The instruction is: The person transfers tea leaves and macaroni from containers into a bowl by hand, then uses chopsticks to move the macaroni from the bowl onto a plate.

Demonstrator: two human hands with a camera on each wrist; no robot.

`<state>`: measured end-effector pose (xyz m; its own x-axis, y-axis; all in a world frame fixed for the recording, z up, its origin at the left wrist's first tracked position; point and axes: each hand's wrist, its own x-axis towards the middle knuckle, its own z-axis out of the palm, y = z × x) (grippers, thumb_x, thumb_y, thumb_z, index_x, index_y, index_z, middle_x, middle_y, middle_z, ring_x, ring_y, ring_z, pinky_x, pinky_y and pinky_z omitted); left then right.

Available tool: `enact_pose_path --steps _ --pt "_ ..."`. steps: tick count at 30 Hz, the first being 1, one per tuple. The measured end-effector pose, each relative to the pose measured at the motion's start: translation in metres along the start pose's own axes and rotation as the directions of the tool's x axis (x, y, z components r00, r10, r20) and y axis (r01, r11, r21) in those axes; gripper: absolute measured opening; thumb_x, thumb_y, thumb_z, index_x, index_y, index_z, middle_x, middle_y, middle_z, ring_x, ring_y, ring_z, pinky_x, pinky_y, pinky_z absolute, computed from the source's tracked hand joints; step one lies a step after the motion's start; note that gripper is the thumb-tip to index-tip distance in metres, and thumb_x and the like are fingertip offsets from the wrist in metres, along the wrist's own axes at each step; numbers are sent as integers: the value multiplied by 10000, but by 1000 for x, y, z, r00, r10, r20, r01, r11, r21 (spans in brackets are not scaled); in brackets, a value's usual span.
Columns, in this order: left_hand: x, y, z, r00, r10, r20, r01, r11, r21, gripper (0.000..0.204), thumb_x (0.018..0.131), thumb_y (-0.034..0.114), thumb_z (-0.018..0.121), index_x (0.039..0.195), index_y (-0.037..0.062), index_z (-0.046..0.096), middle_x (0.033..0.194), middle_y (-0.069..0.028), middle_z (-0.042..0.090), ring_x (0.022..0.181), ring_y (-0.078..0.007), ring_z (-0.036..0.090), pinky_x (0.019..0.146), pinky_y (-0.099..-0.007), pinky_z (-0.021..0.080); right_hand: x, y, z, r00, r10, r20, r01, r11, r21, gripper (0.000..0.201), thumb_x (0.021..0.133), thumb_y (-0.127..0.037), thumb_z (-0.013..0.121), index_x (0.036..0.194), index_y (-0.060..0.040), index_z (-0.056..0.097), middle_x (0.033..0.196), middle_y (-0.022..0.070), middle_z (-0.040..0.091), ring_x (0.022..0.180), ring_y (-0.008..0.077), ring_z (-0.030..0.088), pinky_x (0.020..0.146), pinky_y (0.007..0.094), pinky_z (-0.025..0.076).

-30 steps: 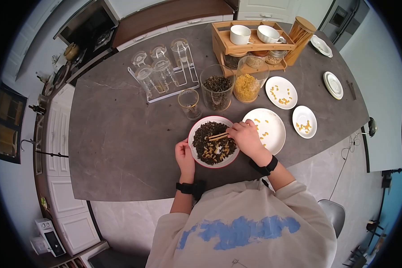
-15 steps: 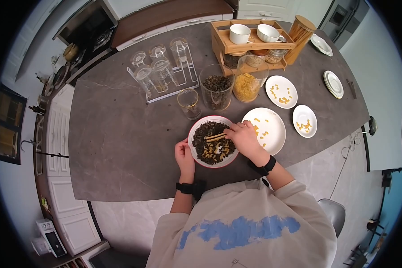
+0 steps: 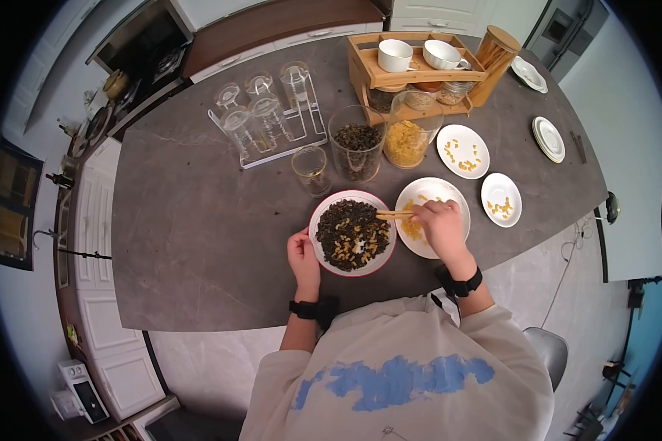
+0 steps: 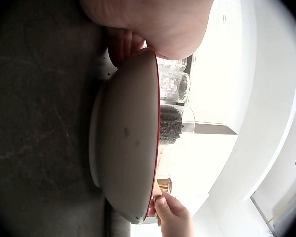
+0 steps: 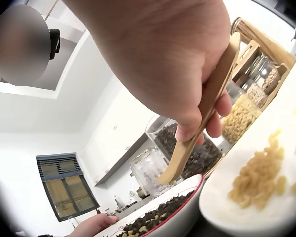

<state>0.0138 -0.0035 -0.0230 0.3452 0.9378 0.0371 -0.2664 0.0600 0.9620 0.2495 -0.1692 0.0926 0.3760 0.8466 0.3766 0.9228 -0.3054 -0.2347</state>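
A white bowl with a red rim (image 3: 318, 220) holds dark dried flakes mixed with yellow macaroni pieces. My left hand (image 3: 303, 257) grips its left edge; the left wrist view shows the bowl's outer wall (image 4: 123, 133) from the side. Between thumb and fingers, my right hand (image 3: 443, 226) pinches wooden tongs (image 3: 393, 214), above the white plate (image 3: 428, 187) just right of the bowl. The tong tips point left and overlap the bowl's right rim in the head view. A small heap of macaroni (image 5: 259, 180) lies on that plate, partly hidden by the hand in the head view.
Behind the bowl stand a jar of dark flakes (image 3: 357, 158), a jar of macaroni (image 3: 406, 145) and a glass (image 3: 312, 173). Two smaller plates (image 3: 463, 136) with macaroni lie to the right. A glass rack (image 3: 283, 156) and a wooden shelf (image 3: 412, 77) are at the back.
My right hand has moved right, from over the bowl to over the plate, carrying the tongs. The macaroni heap on the plate has come into sight. My left hand stays at the bowl.
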Motion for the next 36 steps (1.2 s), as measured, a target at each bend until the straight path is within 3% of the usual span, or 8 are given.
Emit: enact_pose_path --steps 5,14,24,29,32,36 --pt "-1 3 2 1000 19 2 -19 1000 -20 57 961 18 431 996 26 475 1143 -131 584 966 -133 561 874 -269 464 -18 22 -21 989 145 -6 -145 987 -63 138 761 -186 680 889 -135 682 774 7 617 769 184 598 764 359 392" --pt "0 1 1 1000 12 2 -12 1000 -19 51 959 9 435 995 21 469 1155 -136 581 977 -135 560 880 -271 461 -22 37 -28 973 216 -77 -221 973 -73 174 764 -183 684 933 -142 687 809 12 633 799 193 599 782 360 397" --pt "0 2 1 1000 19 23 -19 999 -25 48 959 16 439 992 25 472 1153 -135 576 977 -135 559 886 -276 458 -1 -5 4 998 -56 35 57 998 -16 195 759 -207 668 945 -148 671 812 12 609 799 187 603 797 366 395" --pt "0 4 3 1000 25 8 -25 1000 -6 43 964 44 443 984 34 479 1125 -120 584 970 -138 561 873 -271 460 13 -30 22 991 -124 45 122 992 44 146 787 -215 644 907 -133 662 755 22 580 755 186 586 761 344 390" --pt "0 3 3 1000 20 6 -20 1000 -9 43 964 45 444 983 34 481 1124 -119 583 971 -138 560 874 -272 461 19 -38 29 978 -138 159 130 990 57 187 790 -223 654 956 -137 657 808 24 604 792 191 593 787 342 384" --pt "0 4 2 1000 19 9 -19 1000 2 48 965 34 439 995 28 476 1138 -126 576 978 -141 556 880 -273 461 26 -40 40 977 -160 139 160 987 13 172 796 -215 648 944 -128 651 801 23 592 804 187 583 795 341 378"
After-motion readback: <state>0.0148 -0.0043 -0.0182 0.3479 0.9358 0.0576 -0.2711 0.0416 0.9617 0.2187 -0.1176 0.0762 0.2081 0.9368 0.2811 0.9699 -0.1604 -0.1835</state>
